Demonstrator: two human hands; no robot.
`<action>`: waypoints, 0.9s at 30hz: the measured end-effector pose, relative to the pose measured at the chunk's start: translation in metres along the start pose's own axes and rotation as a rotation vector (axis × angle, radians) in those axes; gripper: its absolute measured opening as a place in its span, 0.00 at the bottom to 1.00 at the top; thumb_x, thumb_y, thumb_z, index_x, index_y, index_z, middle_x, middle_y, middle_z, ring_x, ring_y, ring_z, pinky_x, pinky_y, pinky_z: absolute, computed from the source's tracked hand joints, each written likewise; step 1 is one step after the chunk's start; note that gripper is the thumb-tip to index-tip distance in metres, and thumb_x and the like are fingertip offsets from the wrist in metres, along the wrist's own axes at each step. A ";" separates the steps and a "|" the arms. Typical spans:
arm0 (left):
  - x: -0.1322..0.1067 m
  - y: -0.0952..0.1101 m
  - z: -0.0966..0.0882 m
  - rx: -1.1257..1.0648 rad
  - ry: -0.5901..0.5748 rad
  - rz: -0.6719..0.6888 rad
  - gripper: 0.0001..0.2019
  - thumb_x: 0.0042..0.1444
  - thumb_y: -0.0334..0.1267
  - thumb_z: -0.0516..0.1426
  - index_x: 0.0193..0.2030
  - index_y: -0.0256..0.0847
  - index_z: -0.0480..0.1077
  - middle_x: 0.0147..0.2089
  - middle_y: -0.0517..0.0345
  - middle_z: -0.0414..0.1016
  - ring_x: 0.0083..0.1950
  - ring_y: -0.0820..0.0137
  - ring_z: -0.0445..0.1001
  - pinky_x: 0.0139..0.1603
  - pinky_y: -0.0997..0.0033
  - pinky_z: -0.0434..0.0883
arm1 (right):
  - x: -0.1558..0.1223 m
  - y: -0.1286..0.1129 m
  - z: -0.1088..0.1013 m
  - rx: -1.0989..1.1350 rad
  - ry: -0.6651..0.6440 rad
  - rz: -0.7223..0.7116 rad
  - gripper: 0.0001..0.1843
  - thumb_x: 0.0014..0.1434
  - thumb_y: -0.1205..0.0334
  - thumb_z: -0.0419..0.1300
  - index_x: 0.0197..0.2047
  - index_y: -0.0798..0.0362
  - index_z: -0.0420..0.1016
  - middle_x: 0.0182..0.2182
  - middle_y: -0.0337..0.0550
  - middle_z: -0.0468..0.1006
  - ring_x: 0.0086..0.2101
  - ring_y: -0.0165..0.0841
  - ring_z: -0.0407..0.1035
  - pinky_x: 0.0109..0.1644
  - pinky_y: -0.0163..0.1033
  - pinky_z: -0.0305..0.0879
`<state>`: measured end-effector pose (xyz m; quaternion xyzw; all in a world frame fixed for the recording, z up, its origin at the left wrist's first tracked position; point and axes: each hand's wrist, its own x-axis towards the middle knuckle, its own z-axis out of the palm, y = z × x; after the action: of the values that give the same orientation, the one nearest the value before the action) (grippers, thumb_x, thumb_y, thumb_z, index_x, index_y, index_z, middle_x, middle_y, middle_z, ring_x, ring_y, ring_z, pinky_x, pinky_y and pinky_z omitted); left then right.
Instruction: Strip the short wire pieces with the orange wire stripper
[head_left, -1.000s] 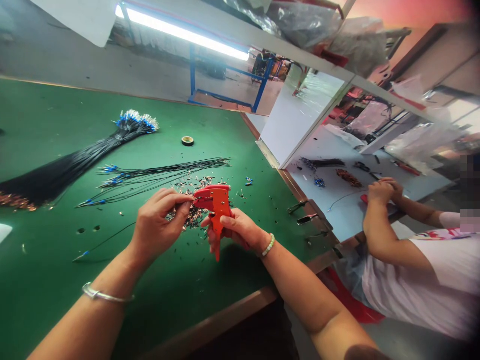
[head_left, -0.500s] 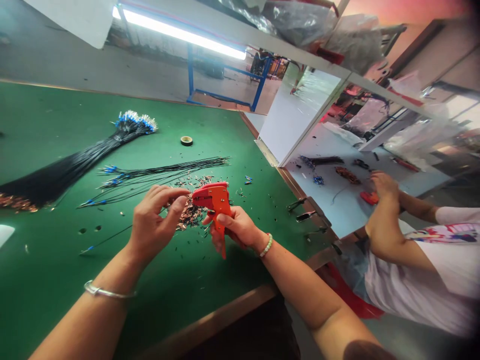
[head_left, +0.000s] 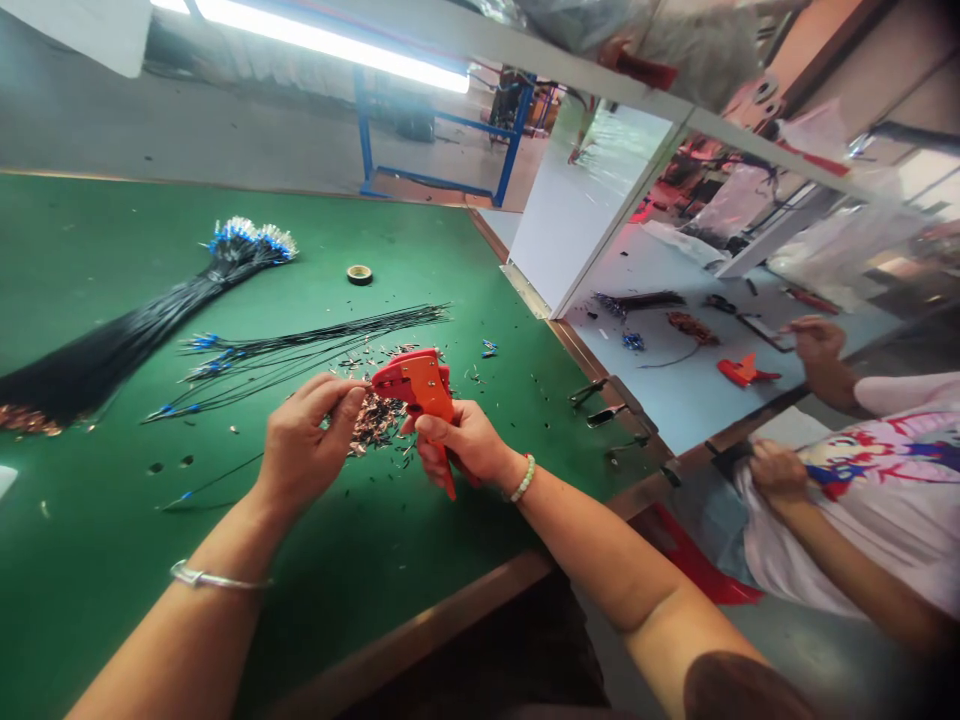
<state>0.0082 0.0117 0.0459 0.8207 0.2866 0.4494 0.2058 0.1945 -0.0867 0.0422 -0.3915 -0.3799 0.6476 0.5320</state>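
Note:
My right hand [head_left: 469, 440] is wrapped round the handles of a red-orange wire stripper [head_left: 427, 387], whose jaws point left. My left hand [head_left: 311, 435] pinches a thin black wire [head_left: 225, 474] at the mouth of the jaws. The wire's blue-tipped end trails out to the left, and its other end is hidden by the fingers and the tool. Under the stripper lies a heap of copper and black scraps [head_left: 379, 425]. Just behind it rests a loose row of black wires [head_left: 330, 328] with blue ends.
A thick bundle of black wires [head_left: 142, 325] lies on the green table [head_left: 97, 560] at left. A tape roll [head_left: 359, 275] stands behind. At right, beyond a white divider [head_left: 589, 200], a co-worker's hand [head_left: 821, 345] is above a pale table with another orange stripper [head_left: 747, 371].
My left fingertips have come up to the stripper's jaws with the wire, and the stripper has tilted. The co-worker's orange stripper now lies on the table and their hands have moved apart.

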 end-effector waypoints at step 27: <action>0.001 0.010 -0.003 -0.113 -0.005 -0.061 0.10 0.64 0.42 0.58 0.35 0.40 0.77 0.31 0.62 0.75 0.31 0.76 0.70 0.33 0.75 0.67 | -0.002 -0.008 -0.019 0.096 -0.338 0.103 0.22 0.60 0.49 0.67 0.45 0.60 0.72 0.33 0.47 0.80 0.29 0.36 0.77 0.31 0.41 0.77</action>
<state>0.0091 0.0047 0.0540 0.7998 0.2853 0.4562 0.2662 0.2148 -0.0860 0.0418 -0.2702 -0.4122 0.7480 0.4445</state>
